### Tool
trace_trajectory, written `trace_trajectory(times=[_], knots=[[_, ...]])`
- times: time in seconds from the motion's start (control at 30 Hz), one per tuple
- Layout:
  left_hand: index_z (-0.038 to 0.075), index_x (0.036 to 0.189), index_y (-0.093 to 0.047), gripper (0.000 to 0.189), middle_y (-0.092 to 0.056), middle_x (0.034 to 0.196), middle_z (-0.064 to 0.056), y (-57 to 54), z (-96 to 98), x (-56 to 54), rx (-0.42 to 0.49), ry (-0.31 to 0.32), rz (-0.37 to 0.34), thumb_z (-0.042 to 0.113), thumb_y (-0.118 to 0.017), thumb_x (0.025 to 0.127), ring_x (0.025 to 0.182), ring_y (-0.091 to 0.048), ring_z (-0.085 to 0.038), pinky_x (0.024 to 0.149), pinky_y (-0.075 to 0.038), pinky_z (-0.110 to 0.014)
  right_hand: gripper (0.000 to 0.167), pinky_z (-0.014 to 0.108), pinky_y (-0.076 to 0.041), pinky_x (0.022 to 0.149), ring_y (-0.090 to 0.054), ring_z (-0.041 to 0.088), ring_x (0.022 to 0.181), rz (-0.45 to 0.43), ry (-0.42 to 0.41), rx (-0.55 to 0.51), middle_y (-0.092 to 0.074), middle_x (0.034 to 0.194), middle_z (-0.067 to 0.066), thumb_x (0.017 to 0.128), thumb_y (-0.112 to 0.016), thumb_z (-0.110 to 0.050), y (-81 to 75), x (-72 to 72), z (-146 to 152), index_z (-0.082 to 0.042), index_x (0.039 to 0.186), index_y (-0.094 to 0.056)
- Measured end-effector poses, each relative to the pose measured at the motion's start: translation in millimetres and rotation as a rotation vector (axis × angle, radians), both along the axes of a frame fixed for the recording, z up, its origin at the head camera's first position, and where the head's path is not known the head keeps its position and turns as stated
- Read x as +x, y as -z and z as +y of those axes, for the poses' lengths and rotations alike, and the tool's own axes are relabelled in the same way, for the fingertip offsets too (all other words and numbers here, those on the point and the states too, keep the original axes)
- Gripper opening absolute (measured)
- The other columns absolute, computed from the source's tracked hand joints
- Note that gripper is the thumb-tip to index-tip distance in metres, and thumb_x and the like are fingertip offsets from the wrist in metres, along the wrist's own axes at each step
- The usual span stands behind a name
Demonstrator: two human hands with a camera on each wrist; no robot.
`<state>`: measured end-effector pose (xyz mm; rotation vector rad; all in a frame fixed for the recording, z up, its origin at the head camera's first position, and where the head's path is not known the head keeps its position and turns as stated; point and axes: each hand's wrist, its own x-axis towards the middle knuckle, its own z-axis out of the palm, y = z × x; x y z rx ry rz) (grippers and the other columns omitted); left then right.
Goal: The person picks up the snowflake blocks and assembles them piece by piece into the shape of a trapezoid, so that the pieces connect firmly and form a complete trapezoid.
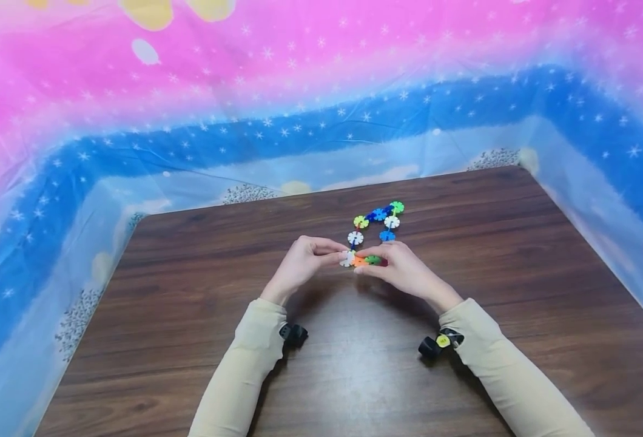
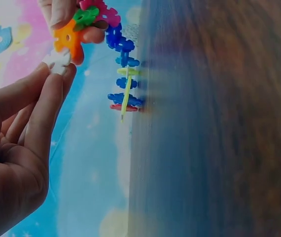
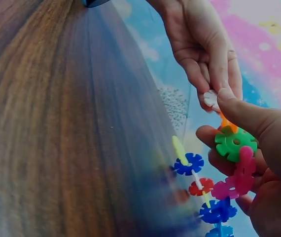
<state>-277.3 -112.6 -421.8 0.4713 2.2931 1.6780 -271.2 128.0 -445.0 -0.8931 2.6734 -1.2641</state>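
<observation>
A chain of notched plastic snowflake discs bends round into a loop above the table. In the head view its far part shows a yellow-green disc (image 1: 361,222), a blue disc (image 1: 379,214) and a green disc (image 1: 397,207). My left hand (image 1: 302,264) pinches a white disc (image 2: 59,61) between thumb and fingertips. From the other side my right hand (image 1: 406,270) grips the chain at an orange disc (image 2: 67,37), touching the white one. A green disc (image 3: 235,142) and pink discs (image 3: 244,170) follow by the right fingers. Whether white and orange interlock is hidden.
The brown wood-grain table (image 1: 190,340) lies under both forearms. Behind it hangs a pink and blue cloth (image 1: 321,97) with white snowflakes. A small black camera (image 1: 294,335) is strapped to the left wrist, another (image 1: 433,347) to the right.
</observation>
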Motion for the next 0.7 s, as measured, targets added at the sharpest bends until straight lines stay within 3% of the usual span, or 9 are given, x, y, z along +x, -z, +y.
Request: trace_trajectory(times=[0.1,0.2,0.47,0.53,0.6,0.7], knots=[[0.005,0.108,-0.078,0.018,-0.076,0.102,-0.008,0.5,0.3,0.2,0.020,0.012,-0.017,0.016,-0.072,0.095,0.096,-0.073,-0.021,0.089,-0.057,-0.044,0.042,0.029,-0.035,0.054,-0.039,0.016,0.059,-0.007,0.006,0.010,-0.049,0.064,-0.003,0.092,-0.074,-0.038,-1.1,0.6,1.9,-0.011,0.125,-0.072],[0.008,0.110,-0.077,0.020,-0.076,0.104,-0.005,-0.3,-0.4,0.1,-0.023,0.033,-0.008,0.020,-0.072,0.095,0.098,-0.072,-0.020,0.090,-0.057,-0.042,0.042,0.029,-0.036,0.054,-0.040,0.017,0.060,-0.014,0.009,0.023,-0.047,0.063,-0.002,0.092,-0.074,-0.038,-2.1,0.7,4.0,-0.013,0.126,-0.072],[0.012,0.113,-0.077,0.024,-0.076,0.101,0.001,-7.5,-5.4,0.8,-0.221,0.101,0.138,0.028,-0.066,0.100,0.094,-0.072,-0.019,0.084,-0.058,-0.040,0.040,0.034,-0.039,0.059,-0.044,0.021,0.064,0.003,0.017,0.034,-0.044,0.066,-0.002,0.093,-0.073,-0.038,-7.9,0.5,5.3,-0.016,0.128,-0.071],[0.011,0.113,-0.076,0.024,-0.076,0.100,0.001,-8.4,-5.0,1.5,-0.231,0.119,0.167,0.028,-0.064,0.101,0.094,-0.073,-0.020,0.083,-0.058,-0.038,0.040,0.039,-0.046,0.071,-0.052,0.025,0.078,-0.013,0.027,0.047,-0.046,0.065,-0.003,0.094,-0.072,-0.038,-9.6,2.1,5.5,-0.017,0.128,-0.071],[0.010,0.114,-0.076,0.025,-0.076,0.100,0.000,-9.0,-4.3,2.8,-0.220,0.122,0.183,0.027,-0.064,0.101,0.094,-0.073,-0.022,0.082,-0.059,-0.037,0.041,0.049,-0.046,0.091,-0.057,0.032,0.101,-0.032,0.025,0.051,-0.050,0.063,-0.002,0.095,-0.071,-0.037,-11.3,4.0,4.9,-0.015,0.129,-0.071],[0.009,0.114,-0.076,0.024,-0.077,0.098,-0.001,-8.4,-2.9,4.7,-0.188,0.104,0.184,0.026,-0.065,0.100,0.093,-0.074,-0.023,0.082,-0.058,-0.037,0.041,0.061,-0.027,0.113,-0.043,0.041,0.135,-0.055,0.027,0.049,-0.055,0.059,0.001,0.096,-0.071,-0.036,-13.6,6.8,3.5,-0.013,0.130,-0.070]])
